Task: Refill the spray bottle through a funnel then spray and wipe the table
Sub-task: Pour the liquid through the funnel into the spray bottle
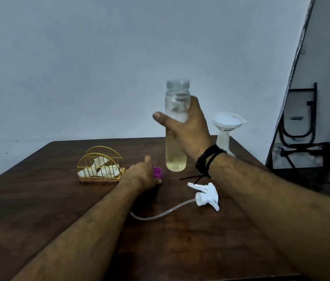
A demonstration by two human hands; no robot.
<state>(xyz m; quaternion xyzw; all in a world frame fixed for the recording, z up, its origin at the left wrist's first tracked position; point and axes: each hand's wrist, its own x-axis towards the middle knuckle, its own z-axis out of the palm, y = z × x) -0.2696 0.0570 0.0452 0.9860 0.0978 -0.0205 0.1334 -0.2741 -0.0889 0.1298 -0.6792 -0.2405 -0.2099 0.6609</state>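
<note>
My right hand [188, 126] grips a tall clear bottle [176, 151] of pale yellowish liquid, uncapped and held upright just above the table. My left hand [141, 175] rests on the table with its fingers around a purple cap [158, 172]. Behind my right wrist stands a white spray bottle [224, 141] with a white funnel [229, 121] seated in its neck. The white trigger sprayer head [207, 194] lies on its side on the table, its clear dip tube [160, 213] curving toward me.
A gold wire holder [99, 167] with white cloths or napkins stands at the left on the dark wooden table [38, 199]. A thin black cord [190, 177] lies near the sprayer. A folded black chair [302, 122] leans at the right, off the table.
</note>
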